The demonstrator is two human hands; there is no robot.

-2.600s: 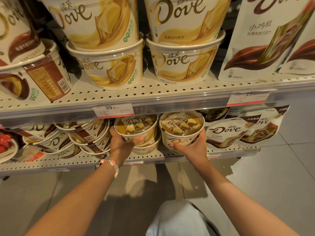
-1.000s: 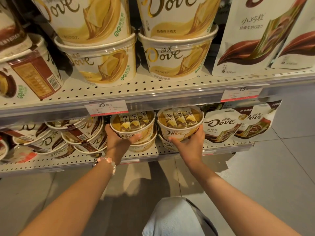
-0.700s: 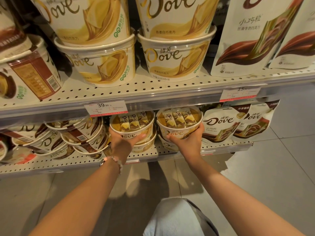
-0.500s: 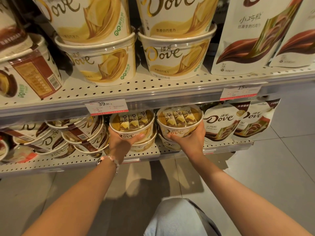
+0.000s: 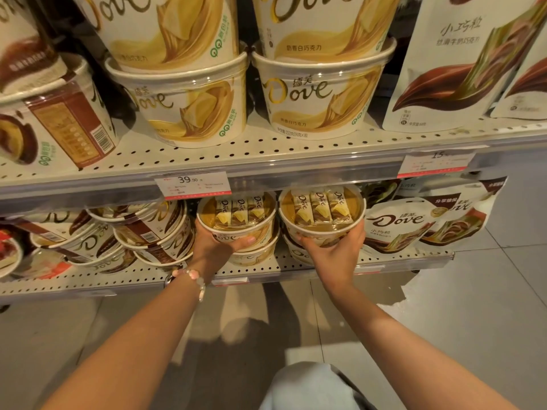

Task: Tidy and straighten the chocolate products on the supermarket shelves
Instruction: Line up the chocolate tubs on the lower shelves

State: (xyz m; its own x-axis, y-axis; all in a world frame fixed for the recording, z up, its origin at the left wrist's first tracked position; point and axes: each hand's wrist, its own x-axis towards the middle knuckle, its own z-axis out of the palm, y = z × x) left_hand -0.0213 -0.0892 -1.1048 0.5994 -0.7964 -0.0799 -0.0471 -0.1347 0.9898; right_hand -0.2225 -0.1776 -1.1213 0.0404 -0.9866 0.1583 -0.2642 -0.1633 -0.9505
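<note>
Reaching forward from the bottom of the view, two bare forearms go over the grey tiled floor (image 5: 488, 306) toward the lower shelf (image 5: 296, 269). The left hand (image 5: 214, 247), with a bead bracelet (image 5: 194, 278) on the wrist, grasps the left Dove tub (image 5: 236, 216) from below, the thumb across its front wall. The right hand (image 5: 333, 251) grasps the right Dove tub (image 5: 321, 211) in the same way. Each tub has a clear lid that shows wrapped white chocolate pieces, and each sits on another tub of the same kind under it. Left of them, brown Dove tubs (image 5: 142, 232) lie tilted in a loose pile; on the right stand Dove pouches (image 5: 396, 224). Above, the upper shelf (image 5: 266, 152) carries a price tag (image 5: 192, 184) reading 39.90, stacked white chocolate Dove tubs (image 5: 319, 96) and large pouches (image 5: 461, 63).
</note>
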